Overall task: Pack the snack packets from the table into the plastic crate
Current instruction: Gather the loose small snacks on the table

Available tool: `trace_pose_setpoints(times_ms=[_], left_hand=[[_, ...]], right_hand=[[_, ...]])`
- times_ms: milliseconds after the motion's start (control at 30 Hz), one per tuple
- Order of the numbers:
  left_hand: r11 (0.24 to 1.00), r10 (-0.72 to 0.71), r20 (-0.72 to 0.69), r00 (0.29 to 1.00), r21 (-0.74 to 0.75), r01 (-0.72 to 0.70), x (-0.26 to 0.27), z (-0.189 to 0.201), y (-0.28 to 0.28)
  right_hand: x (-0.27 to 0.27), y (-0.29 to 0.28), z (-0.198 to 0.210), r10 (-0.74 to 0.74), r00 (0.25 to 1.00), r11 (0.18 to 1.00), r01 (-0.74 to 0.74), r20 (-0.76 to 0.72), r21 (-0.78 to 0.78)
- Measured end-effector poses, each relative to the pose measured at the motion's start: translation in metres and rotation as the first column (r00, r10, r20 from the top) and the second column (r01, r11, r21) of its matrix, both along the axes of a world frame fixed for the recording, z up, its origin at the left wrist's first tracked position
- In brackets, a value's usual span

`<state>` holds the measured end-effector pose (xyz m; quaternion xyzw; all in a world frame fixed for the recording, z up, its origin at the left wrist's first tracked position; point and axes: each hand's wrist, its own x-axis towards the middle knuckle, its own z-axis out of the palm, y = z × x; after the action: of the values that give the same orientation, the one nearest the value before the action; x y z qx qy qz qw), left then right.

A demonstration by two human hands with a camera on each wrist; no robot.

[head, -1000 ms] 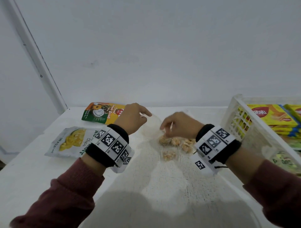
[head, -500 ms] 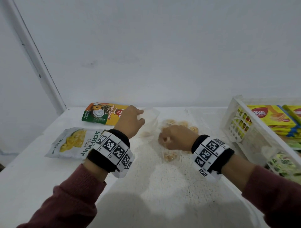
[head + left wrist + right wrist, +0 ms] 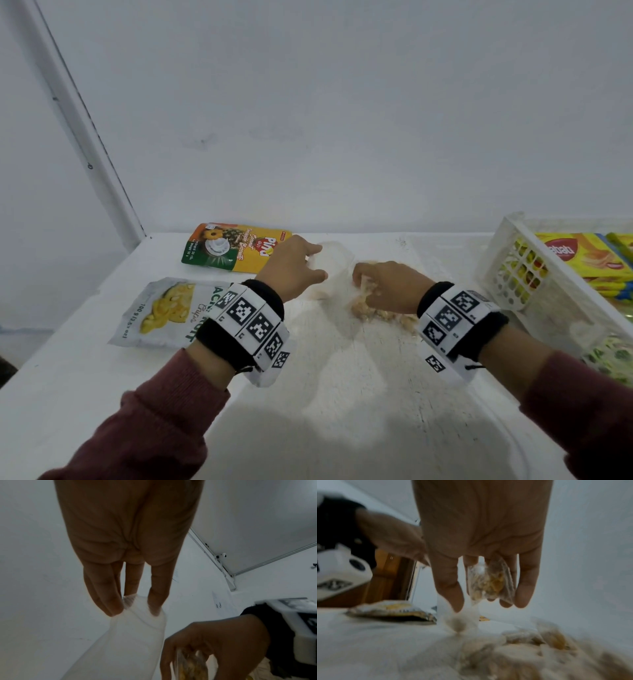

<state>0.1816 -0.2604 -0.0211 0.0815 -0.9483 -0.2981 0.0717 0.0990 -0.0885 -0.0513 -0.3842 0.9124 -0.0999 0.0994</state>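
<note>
Left hand (image 3: 291, 270) pinched the top edge of a clear plastic bag (image 3: 330, 270), fingertips (image 3: 113, 605) closed on the crinkled rim, seen plainly from the left wrist view. Bag hung or stood from that grip down toward the white tabletop (image 3: 342, 394); cannot tell if its bottom touched the surface.

Right hand (image 3: 387, 286) just beside the bag's opening, fingers curled around a small clear snack packet (image 3: 489, 582) with yellow-brown pieces inside. Packet sat between the middle fingers, partly hidden by them. Blurry in both wrist views.

Loose pile of small packets (image 3: 380, 313) lay on the tabletop under and right of the right hand, touching or nearly touching each other; count unclear.

Two bigger packets on the left side of the tabletop, both flat: a yellow-green pouch (image 3: 233, 248) at the far edge near the wall, and a white jackfruit chips bag (image 3: 168, 313) nearer, partly covered by the left wrist band (image 3: 253, 325). They lay near each other, not touching.

White plastic crate (image 3: 507, 270) at the right edge of the tabletop, well apart from the left hand, near the right wrist band (image 3: 455, 318). Inside it yellow wafer packs (image 3: 579, 255) on top, greenish wrapped items lower down, blurred.

Both sleeves dark red. White wall behind.
</note>
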Motion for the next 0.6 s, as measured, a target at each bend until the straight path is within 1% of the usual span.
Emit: trace_pose_setpoints(times_ms=[67,167,267,333,433,533,600], left_hand=[[1.0,-0.008,-0.005,1.0,0.005,0.008,-0.002,0.001,-0.002],[1.0,-0.026,-0.005,1.0,0.007,0.026,-0.003,0.0,-0.004],[0.999,-0.05,0.0,0.999,0.019,0.05,-0.004,-0.001,-0.006],[0.997,-0.069,0.001,0.998,0.021,0.069,-0.005,-0.002,-0.007],[0.996,-0.086,-0.002,0.996,0.014,0.086,-0.007,-0.003,-0.008],[0.996,-0.09,0.002,0.996,0.009,0.09,-0.009,-0.004,-0.009],[0.996,-0.094,0.006,0.996,0.012,0.094,-0.01,-0.004,-0.009]], right_hand=[[-0.002,-0.006,-0.003,0.018,0.999,0.99,-0.012,-0.043,0.137],[-0.007,-0.015,-0.013,0.048,0.994,0.94,-0.012,-0.097,0.34],[-0.011,-0.023,-0.02,0.074,0.987,0.895,-0.003,-0.142,0.445],[-0.011,-0.028,-0.02,0.123,0.978,0.862,-0.02,-0.171,0.507],[-0.008,-0.032,-0.019,0.183,0.954,0.856,-0.036,-0.237,0.516],[-0.006,-0.03,-0.014,0.129,0.959,0.877,0.009,-0.253,0.481],[-0.003,-0.025,-0.002,0.088,0.971,0.917,0.009,-0.224,0.4]])
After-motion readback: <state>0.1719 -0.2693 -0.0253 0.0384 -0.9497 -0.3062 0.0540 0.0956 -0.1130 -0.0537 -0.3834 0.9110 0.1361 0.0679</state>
